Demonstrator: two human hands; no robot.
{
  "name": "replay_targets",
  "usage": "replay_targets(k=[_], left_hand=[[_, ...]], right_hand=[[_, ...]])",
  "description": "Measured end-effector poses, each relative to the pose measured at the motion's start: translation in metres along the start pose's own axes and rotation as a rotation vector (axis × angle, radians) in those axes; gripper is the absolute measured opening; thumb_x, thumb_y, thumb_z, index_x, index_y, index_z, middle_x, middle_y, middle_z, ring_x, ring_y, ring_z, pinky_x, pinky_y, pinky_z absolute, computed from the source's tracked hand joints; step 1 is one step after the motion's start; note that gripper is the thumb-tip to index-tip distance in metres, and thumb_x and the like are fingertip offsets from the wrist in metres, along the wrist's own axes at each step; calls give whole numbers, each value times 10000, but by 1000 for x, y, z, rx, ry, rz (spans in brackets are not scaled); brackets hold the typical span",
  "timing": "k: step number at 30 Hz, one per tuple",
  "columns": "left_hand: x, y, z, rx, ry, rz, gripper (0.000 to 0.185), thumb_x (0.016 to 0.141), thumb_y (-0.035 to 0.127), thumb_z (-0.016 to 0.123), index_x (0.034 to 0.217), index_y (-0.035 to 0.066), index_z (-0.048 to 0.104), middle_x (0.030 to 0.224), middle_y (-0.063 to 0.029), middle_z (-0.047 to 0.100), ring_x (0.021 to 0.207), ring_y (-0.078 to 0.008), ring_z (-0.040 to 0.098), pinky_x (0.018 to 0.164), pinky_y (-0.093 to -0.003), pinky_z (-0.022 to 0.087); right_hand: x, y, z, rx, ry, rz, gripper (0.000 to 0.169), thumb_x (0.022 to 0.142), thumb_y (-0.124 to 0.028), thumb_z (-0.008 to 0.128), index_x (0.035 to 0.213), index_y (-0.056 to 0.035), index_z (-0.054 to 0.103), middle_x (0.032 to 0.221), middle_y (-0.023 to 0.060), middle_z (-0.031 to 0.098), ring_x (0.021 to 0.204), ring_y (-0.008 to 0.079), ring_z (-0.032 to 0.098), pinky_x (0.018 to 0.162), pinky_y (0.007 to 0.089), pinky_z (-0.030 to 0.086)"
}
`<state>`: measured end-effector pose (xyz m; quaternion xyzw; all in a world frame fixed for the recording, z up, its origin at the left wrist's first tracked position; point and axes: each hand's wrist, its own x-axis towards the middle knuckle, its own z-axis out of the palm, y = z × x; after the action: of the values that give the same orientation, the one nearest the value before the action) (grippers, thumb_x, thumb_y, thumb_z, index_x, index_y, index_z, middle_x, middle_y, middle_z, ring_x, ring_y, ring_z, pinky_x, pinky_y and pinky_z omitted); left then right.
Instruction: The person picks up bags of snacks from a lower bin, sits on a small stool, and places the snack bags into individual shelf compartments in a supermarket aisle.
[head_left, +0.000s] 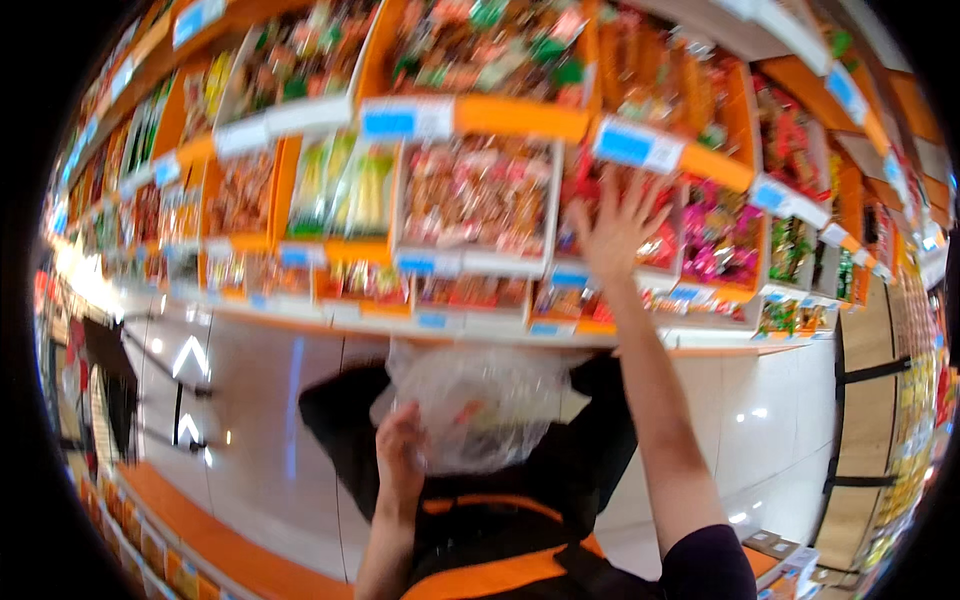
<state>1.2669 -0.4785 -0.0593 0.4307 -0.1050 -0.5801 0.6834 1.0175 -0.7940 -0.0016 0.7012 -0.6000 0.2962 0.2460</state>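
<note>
My right hand (621, 229) reaches over a bin of red-wrapped packets (658, 244), its fingers spread; whether it touches them cannot be told. Low in front of my body, my left hand (401, 450) grips the edge of a clear plastic bag (487, 405). A small red and yellow item shows through the bag's blurred film. Left of my right hand lies a bin of pink and brown wrapped packets (476, 191). Shiny magenta-wrapped packets (720, 236) fill the bin to the right.
Tiered orange and white shelves (521, 116) with price tags curve across the view. Long pale yellow packs (360, 187) stand in a bin on the left. Glossy tiles (255, 435) lie below. Behind me at lower left runs another orange shelf edge (217, 525).
</note>
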Motion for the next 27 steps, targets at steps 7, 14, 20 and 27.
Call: replay_targets(k=[7, 14, 20, 27], left_hand=[[-27, 34, -20, -171, 22, 73, 328, 709, 5, 486, 998, -5, 641, 904, -41, 611, 721, -146, 571, 612, -246, 467], [-34, 12, 13, 42, -226, -241, 280, 696, -31, 542, 949, -26, 661, 932, -88, 653, 777, -159, 617, 704, -259, 493], [-56, -17, 53, 149, -749, -353, 304, 825, -35, 493, 1075, -5, 664, 1073, -94, 627, 995, -157, 544, 885, -272, 398], [-43, -18, 54, 360, -903, -149, 362, 858, -41, 437, 1138, 46, 649, 1092, -57, 579, 968, -141, 511, 867, -272, 383]], right_hand=[[-90, -68, -85, 1107, -59, -66, 87, 870, -6, 505, 947, 24, 534, 906, 157, 591, 821, 268, 574, 749, 341, 453], [-243, -133, -60, 1338, -769, -386, 242, 854, -186, 567, 1049, -44, 591, 917, 134, 619, 856, 300, 610, 773, 414, 475], [-282, -155, -37, 1290, -1344, -136, 291, 885, -196, 564, 1121, -27, 581, 1064, 121, 589, 1004, 241, 560, 884, 357, 439], [-294, -140, -18, 1501, -1437, 507, 446, 822, -222, 690, 1193, -9, 565, 1122, 121, 609, 1090, 170, 532, 943, 322, 431]])
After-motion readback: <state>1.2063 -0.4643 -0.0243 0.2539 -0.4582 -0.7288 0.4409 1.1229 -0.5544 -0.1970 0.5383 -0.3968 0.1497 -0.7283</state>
